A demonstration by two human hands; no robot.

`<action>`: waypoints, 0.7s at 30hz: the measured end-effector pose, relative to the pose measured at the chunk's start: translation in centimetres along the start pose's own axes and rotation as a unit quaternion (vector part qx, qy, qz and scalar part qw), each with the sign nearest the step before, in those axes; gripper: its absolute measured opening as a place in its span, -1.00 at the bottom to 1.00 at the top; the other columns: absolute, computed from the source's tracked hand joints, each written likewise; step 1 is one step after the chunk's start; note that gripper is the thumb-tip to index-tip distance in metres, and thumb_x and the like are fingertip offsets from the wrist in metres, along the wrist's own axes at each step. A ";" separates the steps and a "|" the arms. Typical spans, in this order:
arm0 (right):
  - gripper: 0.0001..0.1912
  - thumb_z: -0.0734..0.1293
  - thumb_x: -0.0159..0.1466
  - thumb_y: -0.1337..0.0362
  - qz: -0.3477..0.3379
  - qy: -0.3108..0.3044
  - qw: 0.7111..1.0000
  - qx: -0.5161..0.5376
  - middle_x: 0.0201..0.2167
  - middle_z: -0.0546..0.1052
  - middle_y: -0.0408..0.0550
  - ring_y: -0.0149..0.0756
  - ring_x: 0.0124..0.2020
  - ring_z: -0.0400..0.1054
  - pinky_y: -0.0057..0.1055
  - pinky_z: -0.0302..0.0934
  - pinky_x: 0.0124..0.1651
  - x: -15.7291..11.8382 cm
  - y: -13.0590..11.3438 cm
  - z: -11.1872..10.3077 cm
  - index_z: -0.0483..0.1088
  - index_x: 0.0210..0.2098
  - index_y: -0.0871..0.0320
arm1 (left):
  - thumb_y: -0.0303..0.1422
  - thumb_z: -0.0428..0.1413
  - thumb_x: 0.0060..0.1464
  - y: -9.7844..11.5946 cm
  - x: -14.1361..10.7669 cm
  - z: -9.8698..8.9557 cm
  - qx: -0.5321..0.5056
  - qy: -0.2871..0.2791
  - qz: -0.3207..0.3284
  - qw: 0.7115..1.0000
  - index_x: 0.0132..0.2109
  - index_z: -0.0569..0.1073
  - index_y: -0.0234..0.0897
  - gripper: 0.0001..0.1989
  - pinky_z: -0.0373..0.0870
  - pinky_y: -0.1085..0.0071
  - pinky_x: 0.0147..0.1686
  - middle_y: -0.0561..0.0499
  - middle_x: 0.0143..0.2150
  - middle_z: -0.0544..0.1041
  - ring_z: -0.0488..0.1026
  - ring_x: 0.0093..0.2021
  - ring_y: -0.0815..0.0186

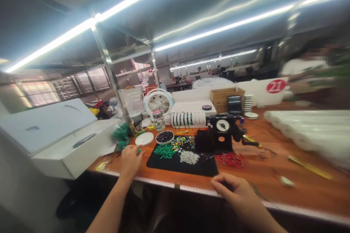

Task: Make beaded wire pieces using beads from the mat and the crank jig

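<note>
In the head view, left of the black mat [186, 168], the left hand [130, 161] pinches a small green piece [139, 150]; the right hand [237, 189], by the mat's near right corner, curls, its grasp unclear. Light fingertip pressure should suit.

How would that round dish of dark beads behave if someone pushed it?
The dish looks shallow and sits flat, so it would probably slide rather than tip. The dark beads look small and loose, so some might spill.
</note>
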State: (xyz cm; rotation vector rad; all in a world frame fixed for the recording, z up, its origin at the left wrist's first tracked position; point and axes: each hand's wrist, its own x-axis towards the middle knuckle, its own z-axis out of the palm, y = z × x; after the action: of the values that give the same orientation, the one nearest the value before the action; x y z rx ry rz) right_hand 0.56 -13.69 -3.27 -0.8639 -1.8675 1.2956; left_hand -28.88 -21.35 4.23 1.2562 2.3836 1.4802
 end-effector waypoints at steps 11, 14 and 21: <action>-0.72 0.31 0.15 0.12 0.010 0.008 0.990 0.142 -0.54 0.47 -0.09 -0.31 -0.44 0.30 -0.44 0.14 -0.34 -0.3 -1.1 0.0 0.44 -0.50 0.23 | -0.34 0.29 -0.18 5.7 -11.3 11.4 -0.393 -0.319 -0.163 0.847 -0.32 0.50 -0.34 -0.77 0.14 0.57 -0.57 0.09 -0.57 0.39 0.23 -0.59 0.50; -0.72 0.28 0.18 0.13 -0.003 -0.016 0.985 0.169 -0.53 0.48 -0.08 -0.32 -0.44 0.32 -0.44 0.16 -0.33 -0.4 -1.1 -0.1 0.43 -0.47 0.24 | -0.33 0.29 -0.17 5.6 -11.3 12.3 -0.452 -0.317 -0.190 0.812 -0.39 0.47 -0.34 -0.79 0.12 0.59 -0.58 0.12 -0.61 0.35 0.22 -0.61 0.51; -0.82 0.18 0.17 0.36 -0.066 -0.095 0.990 -0.086 -0.49 0.49 -0.12 -0.41 -0.48 0.29 -0.53 0.07 -0.43 -1.5 -2.7 -1.6 0.42 -0.42 0.19 | -0.20 0.18 -0.02 5.1 -10.5 12.3 -0.427 -0.375 -0.105 0.816 -0.46 0.28 -0.25 -0.73 -0.01 0.58 -0.70 0.17 -0.67 0.31 0.10 -0.73 0.52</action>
State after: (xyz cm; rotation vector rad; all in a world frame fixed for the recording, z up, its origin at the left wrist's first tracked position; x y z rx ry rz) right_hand 2.32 -14.86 -0.51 -0.7089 -2.1742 1.1817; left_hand -13.32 -18.41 -1.97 0.9926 1.0862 1.3453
